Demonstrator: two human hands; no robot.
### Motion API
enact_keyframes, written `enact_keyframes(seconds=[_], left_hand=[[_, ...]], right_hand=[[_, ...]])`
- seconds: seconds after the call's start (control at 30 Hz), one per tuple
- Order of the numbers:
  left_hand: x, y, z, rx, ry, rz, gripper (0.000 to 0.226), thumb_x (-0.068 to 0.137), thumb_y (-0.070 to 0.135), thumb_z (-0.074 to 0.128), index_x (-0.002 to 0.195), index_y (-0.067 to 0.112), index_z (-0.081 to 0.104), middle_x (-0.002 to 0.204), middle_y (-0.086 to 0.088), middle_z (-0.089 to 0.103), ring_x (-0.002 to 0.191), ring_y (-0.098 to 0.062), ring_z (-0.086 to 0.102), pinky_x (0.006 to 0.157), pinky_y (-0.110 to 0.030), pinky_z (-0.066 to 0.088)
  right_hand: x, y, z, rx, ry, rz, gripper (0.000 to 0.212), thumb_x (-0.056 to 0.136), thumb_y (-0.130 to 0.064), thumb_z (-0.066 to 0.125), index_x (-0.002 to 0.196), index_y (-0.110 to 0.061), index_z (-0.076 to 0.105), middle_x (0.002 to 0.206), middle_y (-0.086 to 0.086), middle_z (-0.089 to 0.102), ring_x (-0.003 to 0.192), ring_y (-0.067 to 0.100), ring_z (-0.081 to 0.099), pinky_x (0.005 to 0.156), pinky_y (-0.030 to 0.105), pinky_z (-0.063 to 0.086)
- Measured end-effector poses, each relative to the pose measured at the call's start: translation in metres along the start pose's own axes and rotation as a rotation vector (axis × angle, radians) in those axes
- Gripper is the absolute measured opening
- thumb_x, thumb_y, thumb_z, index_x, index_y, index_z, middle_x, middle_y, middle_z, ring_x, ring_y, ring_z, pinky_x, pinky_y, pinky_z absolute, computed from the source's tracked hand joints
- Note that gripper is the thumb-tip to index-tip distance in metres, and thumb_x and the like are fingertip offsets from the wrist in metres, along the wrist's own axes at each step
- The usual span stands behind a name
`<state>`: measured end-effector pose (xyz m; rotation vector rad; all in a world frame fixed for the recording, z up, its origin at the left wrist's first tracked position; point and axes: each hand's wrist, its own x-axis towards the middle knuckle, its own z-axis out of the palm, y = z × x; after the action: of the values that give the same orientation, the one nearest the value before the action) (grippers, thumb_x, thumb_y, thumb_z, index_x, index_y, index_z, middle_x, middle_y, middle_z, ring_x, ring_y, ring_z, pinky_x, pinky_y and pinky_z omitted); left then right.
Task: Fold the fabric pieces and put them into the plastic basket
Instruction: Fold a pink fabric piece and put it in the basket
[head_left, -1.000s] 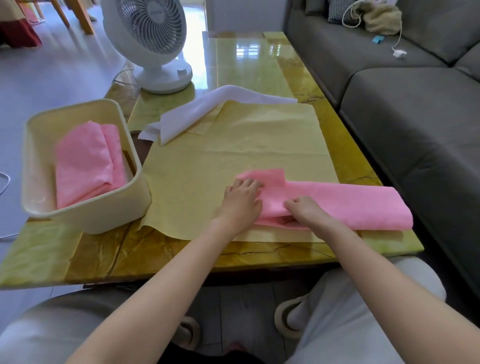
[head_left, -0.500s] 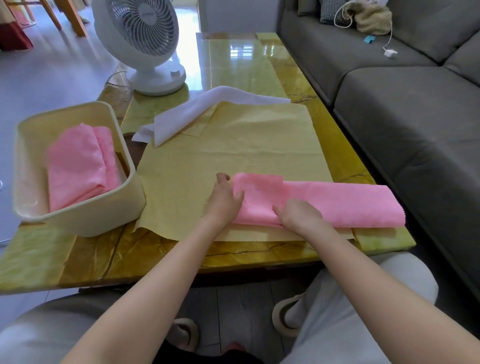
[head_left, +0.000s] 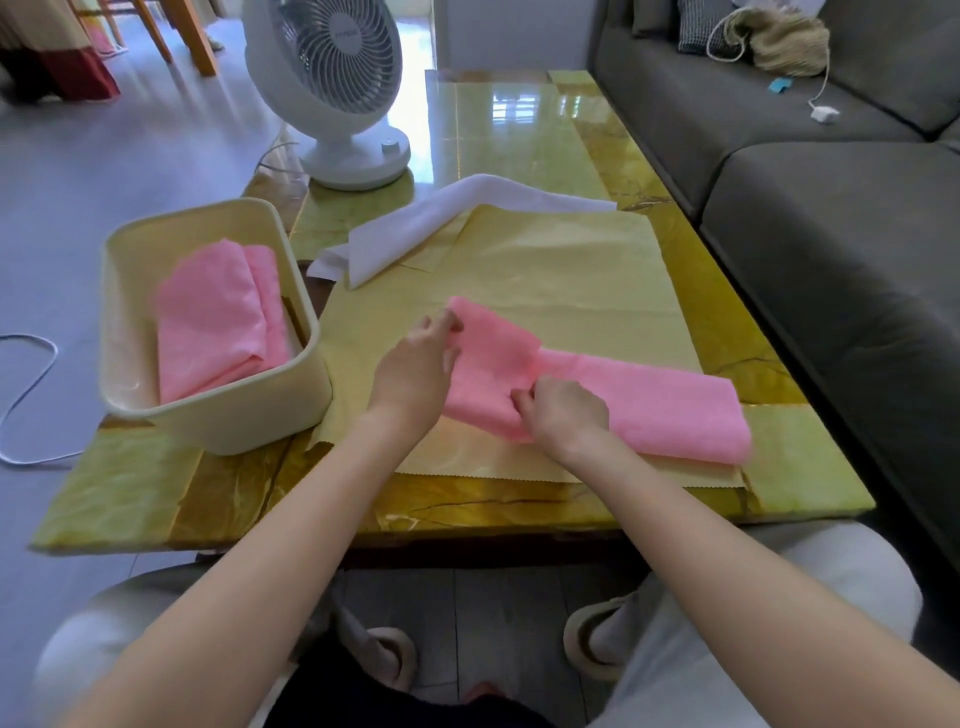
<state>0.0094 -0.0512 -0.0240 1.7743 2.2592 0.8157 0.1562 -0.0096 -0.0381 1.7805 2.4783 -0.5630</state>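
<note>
A long pink fabric strip (head_left: 654, 400) lies across a flat yellow cloth (head_left: 561, 270) on the glossy green-gold table (head_left: 130, 499) — its left end raised between both hands. The left hand (head_left: 415, 371) pinches its far corner and the right hand (head_left: 566, 415) pinches its near edge. Just left, the cream plastic basket (head_left: 223, 426) holds a folded pink piece (head_left: 213, 332).

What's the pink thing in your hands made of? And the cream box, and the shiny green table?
The pink cloth looks like soft, thin fabric: it bends, wrinkles, and is matte. The cream basket seems smooth moulded plastic: rounded corners, faint sheen. The table looks like polished stone, maybe under glass: veined, mirror-glossy reflections.
</note>
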Motion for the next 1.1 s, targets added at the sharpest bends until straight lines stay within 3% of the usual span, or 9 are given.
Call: enact_keyframes(seconds=[0.1, 0.2, 0.33, 0.43, 0.53, 0.7, 0.9, 1.1], left_hand=[[-0.011, -0.039, 0.0, 0.161, -0.101, -0.113, 0.033, 0.099, 0.016, 0.042, 0.131, 0.018, 0.043, 0.117, -0.01, 0.054, 0.092, -0.029, 0.062, 0.078, -0.04, 0.052], [-0.02, -0.06, 0.004, 0.188, -0.189, -0.21, 0.034, 0.099, 0.011, 0.037, 0.131, 0.021, 0.042, 0.116, -0.009, 0.05, 0.083, -0.025, 0.06, 0.077, -0.04, 0.054], [-0.025, -0.064, 0.01, 0.258, -0.208, -0.242, 0.037, 0.097, 0.009, 0.039, 0.133, 0.018, 0.044, 0.119, -0.011, 0.043, 0.101, -0.026, 0.051, 0.089, -0.037, 0.049], [-0.019, -0.048, 0.009, 0.425, -0.113, -0.18, 0.04, 0.091, -0.004, 0.041, 0.128, 0.01, 0.046, 0.12, -0.013, 0.044, 0.108, -0.028, 0.045, 0.093, -0.035, 0.043], [-0.011, -0.023, 0.014, 0.361, -0.087, -0.067, 0.049, 0.084, -0.012, 0.046, 0.127, 0.011, 0.051, 0.116, -0.009, 0.049, 0.107, -0.024, 0.047, 0.093, -0.032, 0.041], [-0.001, 0.029, 0.045, 0.136, -0.28, 0.106, 0.038, 0.095, 0.008, 0.044, 0.132, 0.014, 0.049, 0.129, -0.008, 0.046, 0.121, -0.026, 0.043, 0.102, -0.034, 0.033], [0.003, 0.064, 0.087, 0.271, -0.521, 0.202, 0.049, 0.095, 0.035, 0.043, 0.141, 0.02, 0.036, 0.149, -0.009, 0.031, 0.137, -0.029, 0.028, 0.111, -0.049, 0.023], [0.0, 0.065, 0.096, 0.355, -0.514, 0.225, 0.057, 0.094, 0.047, 0.04, 0.145, 0.026, 0.027, 0.155, -0.005, 0.02, 0.143, -0.029, 0.019, 0.111, -0.06, 0.018]], right_hand=[[0.004, -0.021, 0.018, 0.008, -0.028, -0.047, 0.037, 0.1, -0.028, 0.036, 0.069, -0.012, 0.046, 0.07, 0.004, 0.051, 0.07, 0.025, 0.051, 0.047, 0.026, 0.027], [0.002, -0.034, 0.032, -0.043, -0.034, -0.104, 0.035, 0.1, -0.029, 0.036, 0.076, -0.01, 0.053, 0.072, 0.004, 0.051, 0.071, 0.025, 0.049, 0.054, 0.027, 0.032], [-0.002, -0.034, 0.036, -0.071, 0.012, -0.131, 0.029, 0.098, -0.028, 0.037, 0.099, -0.008, 0.059, 0.091, 0.01, 0.061, 0.078, 0.026, 0.051, 0.057, 0.028, 0.032], [-0.004, -0.022, 0.033, -0.127, 0.095, -0.177, 0.028, 0.098, -0.026, 0.039, 0.115, -0.009, 0.053, 0.114, 0.009, 0.056, 0.103, 0.026, 0.05, 0.078, 0.033, 0.039], [-0.006, 0.007, 0.027, -0.176, 0.112, -0.161, 0.034, 0.098, -0.028, 0.036, 0.125, -0.011, 0.047, 0.128, 0.009, 0.049, 0.116, 0.027, 0.044, 0.095, 0.035, 0.036], [-0.003, 0.078, 0.011, -0.196, 0.051, -0.006, 0.045, 0.099, -0.033, 0.033, 0.14, -0.015, 0.036, 0.149, 0.008, 0.033, 0.135, 0.027, 0.032, 0.113, 0.039, 0.026], [-0.009, 0.132, -0.007, -0.078, 0.073, 0.165, 0.05, 0.096, -0.036, 0.042, 0.139, -0.011, 0.037, 0.142, 0.011, 0.04, 0.131, 0.029, 0.034, 0.107, 0.04, 0.032], [-0.007, 0.138, -0.012, 0.069, 0.108, 0.255, 0.058, 0.091, -0.036, 0.055, 0.135, -0.003, 0.037, 0.134, 0.018, 0.041, 0.12, 0.035, 0.046, 0.098, 0.043, 0.041]])
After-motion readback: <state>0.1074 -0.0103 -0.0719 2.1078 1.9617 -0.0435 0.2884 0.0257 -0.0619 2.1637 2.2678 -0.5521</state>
